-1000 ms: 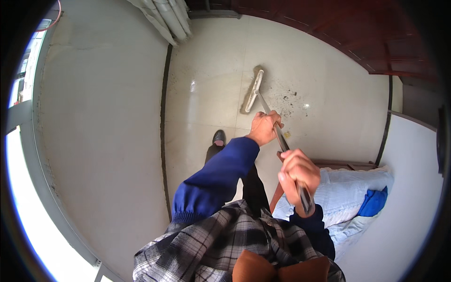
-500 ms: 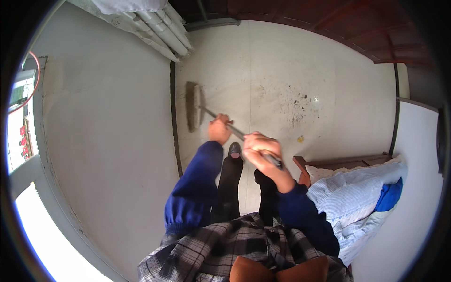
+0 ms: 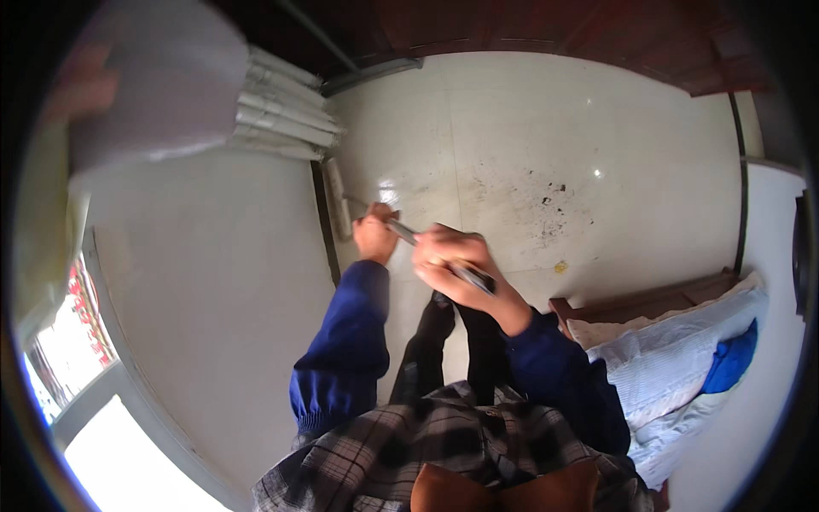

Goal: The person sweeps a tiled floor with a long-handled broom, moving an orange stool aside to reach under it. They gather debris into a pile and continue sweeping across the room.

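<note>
Both my hands are closed round the grey handle (image 3: 403, 230) of a broom that slants down toward the left wall. My left hand (image 3: 375, 235) grips it lower, nearer the broom head. Higher up, close to the handle's end, my right hand (image 3: 456, 264) is wrapped round it. The broom head (image 3: 339, 200) is long, pale and blurred; it lies along the dark baseboard, and its bristles cannot be made out. Dark crumbs and smudges (image 3: 553, 200) are scattered over the pale tiled floor (image 3: 512, 111), with a small yellow scrap (image 3: 560, 268) nearer me.
A bed (image 3: 674, 350) with pale bedding and a blue cloth (image 3: 730, 357) stands at the right. Dark red furniture (image 3: 546, 30) lines the far side. White folds of cloth (image 3: 286, 111) hang at the upper left, beside a blurred, skin-coloured patch (image 3: 85, 85), perhaps a hand.
The broom head has shifted left against the baseboard, and both hands have moved left with the handle. A large pale blurred shape now covers the upper left.
</note>
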Demonstrator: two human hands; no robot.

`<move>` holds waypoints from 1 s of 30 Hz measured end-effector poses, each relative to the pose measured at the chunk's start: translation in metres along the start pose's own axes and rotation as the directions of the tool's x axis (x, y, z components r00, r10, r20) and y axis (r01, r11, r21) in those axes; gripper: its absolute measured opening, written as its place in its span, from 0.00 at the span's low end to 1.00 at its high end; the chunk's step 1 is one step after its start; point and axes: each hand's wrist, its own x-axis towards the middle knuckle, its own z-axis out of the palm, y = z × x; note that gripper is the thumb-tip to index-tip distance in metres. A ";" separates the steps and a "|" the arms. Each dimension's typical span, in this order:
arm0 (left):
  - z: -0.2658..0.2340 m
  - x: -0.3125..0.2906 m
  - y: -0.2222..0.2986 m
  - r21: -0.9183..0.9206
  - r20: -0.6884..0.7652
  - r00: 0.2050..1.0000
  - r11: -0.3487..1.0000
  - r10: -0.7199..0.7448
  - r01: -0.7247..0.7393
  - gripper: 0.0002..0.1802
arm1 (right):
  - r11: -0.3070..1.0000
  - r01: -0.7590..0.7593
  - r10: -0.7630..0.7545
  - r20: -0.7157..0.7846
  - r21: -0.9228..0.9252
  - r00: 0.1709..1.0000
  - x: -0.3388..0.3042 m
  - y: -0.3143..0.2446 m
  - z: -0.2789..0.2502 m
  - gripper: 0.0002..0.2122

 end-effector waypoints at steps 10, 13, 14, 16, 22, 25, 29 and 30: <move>0.058 0.066 0.075 -0.083 0.123 0.977 0.983 0.174 -0.165 0.09 | 0.987 -0.001 -0.014 -0.096 -0.158 0.995 0.010 0.009 -0.082 0.13; 0.022 0.081 0.112 -0.065 0.163 0.965 0.979 0.203 -0.195 0.08 | 0.998 0.014 -0.022 -0.109 -0.069 0.994 0.028 -0.026 -0.085 0.14; 0.018 0.088 0.108 -0.050 0.143 0.968 0.979 0.204 -0.199 0.08 | 0.997 0.037 -0.045 -0.126 -0.063 0.991 0.034 -0.021 -0.086 0.14; 0.009 0.110 0.094 -0.023 0.109 0.972 0.978 0.210 -0.209 0.09 | 0.995 0.078 -0.087 -0.166 -0.059 0.982 0.053 -0.004 -0.089 0.14; 0.007 0.197 -0.034 0.093 0.167 0.982 0.990 0.089 -0.106 0.05 | 0.999 0.028 -0.022 -0.144 0.045 0.989 0.101 0.115 -0.055 0.16; 0.017 0.232 -0.022 0.035 0.266 0.963 0.998 0.036 -0.047 0.10 | 0.996 -0.026 0.051 -0.330 0.080 0.942 0.122 0.133 -0.061 0.10; 0.052 0.217 0.000 -0.073 0.246 0.942 0.974 0.228 -0.217 0.11 | 0.974 -0.194 0.225 -0.429 0.114 0.875 0.107 0.084 -0.064 0.11; 0.048 0.210 0.018 -0.143 0.215 0.919 0.941 0.331 -0.306 0.12 | 0.997 -0.082 0.074 -0.468 0.004 0.881 0.100 0.073 -0.062 0.12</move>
